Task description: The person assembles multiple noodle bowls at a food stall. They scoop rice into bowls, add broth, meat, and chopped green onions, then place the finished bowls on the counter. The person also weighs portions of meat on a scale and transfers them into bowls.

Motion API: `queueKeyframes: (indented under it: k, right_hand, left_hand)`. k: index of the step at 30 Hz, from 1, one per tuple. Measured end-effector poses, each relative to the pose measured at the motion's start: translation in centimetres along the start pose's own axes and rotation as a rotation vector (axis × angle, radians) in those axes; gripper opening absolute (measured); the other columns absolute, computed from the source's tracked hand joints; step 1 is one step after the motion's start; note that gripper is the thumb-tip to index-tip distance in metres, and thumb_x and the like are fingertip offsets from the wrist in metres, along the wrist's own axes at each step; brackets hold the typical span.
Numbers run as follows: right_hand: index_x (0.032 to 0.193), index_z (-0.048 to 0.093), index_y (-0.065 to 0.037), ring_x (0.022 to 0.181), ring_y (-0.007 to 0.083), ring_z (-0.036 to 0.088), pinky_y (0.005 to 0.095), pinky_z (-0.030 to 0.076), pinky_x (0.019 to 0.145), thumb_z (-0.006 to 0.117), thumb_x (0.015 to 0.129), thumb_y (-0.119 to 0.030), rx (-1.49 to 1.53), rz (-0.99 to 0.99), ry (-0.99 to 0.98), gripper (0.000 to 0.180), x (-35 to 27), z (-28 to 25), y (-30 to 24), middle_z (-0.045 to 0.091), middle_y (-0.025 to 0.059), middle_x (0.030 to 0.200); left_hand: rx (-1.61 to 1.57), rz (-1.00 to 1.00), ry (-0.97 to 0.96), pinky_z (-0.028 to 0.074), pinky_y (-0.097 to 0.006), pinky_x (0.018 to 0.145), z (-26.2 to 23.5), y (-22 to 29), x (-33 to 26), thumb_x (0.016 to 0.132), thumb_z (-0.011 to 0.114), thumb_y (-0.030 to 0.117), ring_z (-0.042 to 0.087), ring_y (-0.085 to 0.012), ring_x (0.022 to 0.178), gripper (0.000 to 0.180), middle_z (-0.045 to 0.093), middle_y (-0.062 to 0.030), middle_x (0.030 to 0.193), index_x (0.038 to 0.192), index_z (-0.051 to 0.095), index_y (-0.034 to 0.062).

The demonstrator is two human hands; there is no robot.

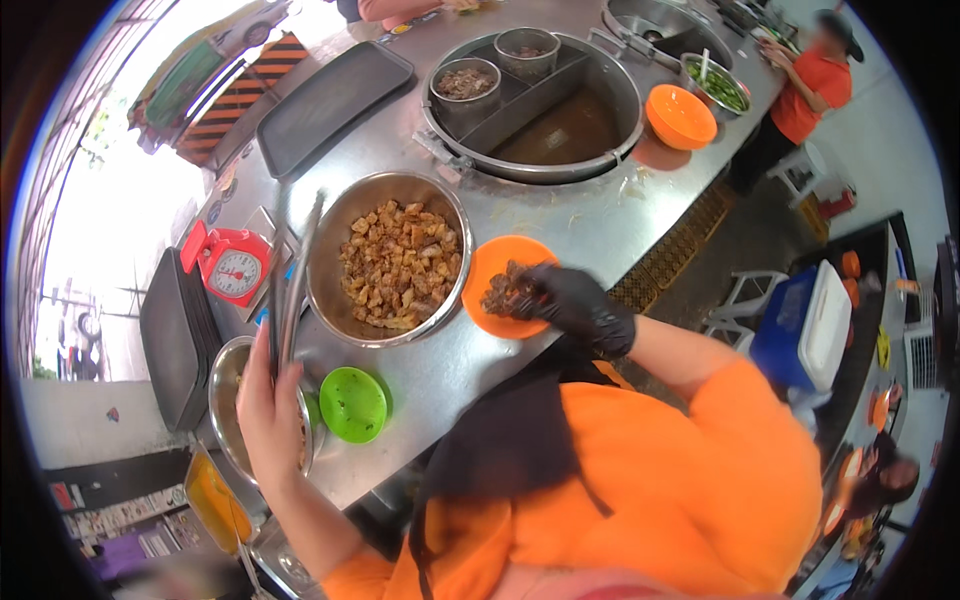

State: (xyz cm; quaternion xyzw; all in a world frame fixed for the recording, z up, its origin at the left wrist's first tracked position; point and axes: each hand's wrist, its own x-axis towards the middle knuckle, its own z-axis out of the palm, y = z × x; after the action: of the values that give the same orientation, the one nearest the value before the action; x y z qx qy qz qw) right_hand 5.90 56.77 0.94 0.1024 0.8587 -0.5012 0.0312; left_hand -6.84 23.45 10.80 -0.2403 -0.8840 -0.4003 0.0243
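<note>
My right hand (585, 312) clamps chopped meat (510, 291) over the orange bowl (486, 264), seemingly portioning; release needs loosened fingers. My left hand (268, 395) grips metal tongs (298, 285).

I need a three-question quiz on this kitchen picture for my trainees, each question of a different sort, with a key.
1. Which hand holds the tongs?
2. True or false: both hands are gloved.
3. Choose: the bowl at the right hand, which holds dark food, is (a) green, (b) orange, (c) blue.

Key: 1. The left hand. 2. False; the left is bare. 3. b.
</note>
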Motion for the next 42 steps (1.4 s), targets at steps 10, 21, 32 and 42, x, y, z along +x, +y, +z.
queueKeyframes:
  k: [10, 21, 32, 42]
  right_hand:
    - [0.130, 0.051, -0.004, 0.101, 0.0125, 0.057, 0.0281, 0.047, 0.089, 0.056, 0.087, -0.013, 0.517, 0.337, -0.357, 0.044, 6.3, -3.4, 11.7, 0.061, 0.0051, 0.111]
    - [0.134, 0.045, -0.002, 0.108, 0.0147, 0.055, 0.0320, 0.044, 0.093, 0.058, 0.086, -0.010, 0.568, 0.285, -0.382, 0.050, 5.7, -13.4, 15.1, 0.060, 0.0049, 0.118]
    - [0.127, 0.050, 0.001, 0.112, 0.0174, 0.054, 0.0311, 0.041, 0.096, 0.051, 0.089, -0.010, 0.552, -0.024, -0.613, 0.039, 10.3, -12.5, 4.1, 0.057, 0.0076, 0.120]
    - [0.133, 0.045, 0.001, 0.120, 0.0250, 0.051, 0.0349, 0.040, 0.102, 0.055, 0.090, -0.002, 0.339, -0.361, -0.853, 0.045, 11.6, 12.2, -11.9, 0.054, 0.0177, 0.130]
  left_hand:
    - [1.042, 0.194, -0.438, 0.055, -0.040, 0.072, 21.8, 14.0, 35.1, 0.081, 0.057, 0.016, 0.069, -0.0271, 0.089, 0.022, 0.070, -0.0105, 0.097, 0.095, 0.073, 0.0117]
    - [0.720, 0.045, -0.376, 0.046, -0.044, 0.090, 39.8, 2.4, 40.1, 0.090, 0.055, 0.032, 0.057, -0.0248, 0.118, 0.037, 0.059, -0.0050, 0.130, 0.123, 0.063, 0.0175]
    - [0.471, -0.171, 0.010, 0.050, -0.040, 0.086, -2.8, 6.1, 8.4, 0.086, 0.055, 0.046, 0.062, -0.0267, 0.103, 0.046, 0.067, -0.0120, 0.105, 0.115, 0.065, 0.0114]
    - [1.108, -1.366, 0.218, 0.035, -0.052, 0.103, -27.7, -27.1, -29.8, 0.087, 0.051, 0.034, 0.049, -0.0319, 0.124, 0.047, 0.053, -0.0150, 0.133, 0.126, 0.058, 0.0093]
